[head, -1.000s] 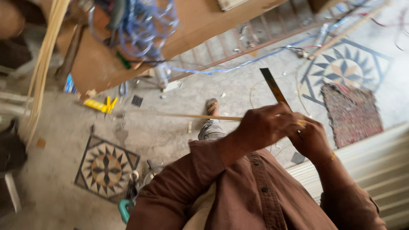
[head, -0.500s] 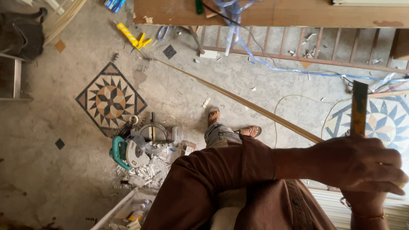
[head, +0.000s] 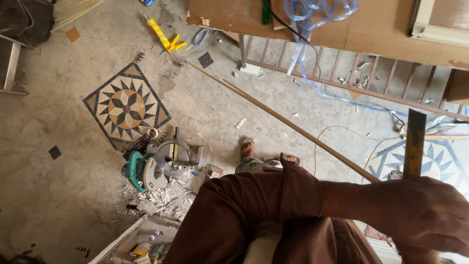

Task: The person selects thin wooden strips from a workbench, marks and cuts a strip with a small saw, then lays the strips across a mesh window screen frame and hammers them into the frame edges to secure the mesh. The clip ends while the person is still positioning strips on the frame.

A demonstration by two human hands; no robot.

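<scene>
From the head camera, my left hand (head: 420, 215) was closed over a long thin wooden strip (head: 288, 122) and a flat metal file (head: 414, 144), which stood upright out of my fist. The strip ran from my fist up-left across the floor (head: 58, 161). My right hand was hidden beneath the left, grip unclear. A green saw (head: 146, 171) sat near my sandalled foot (head: 247, 146)
</scene>
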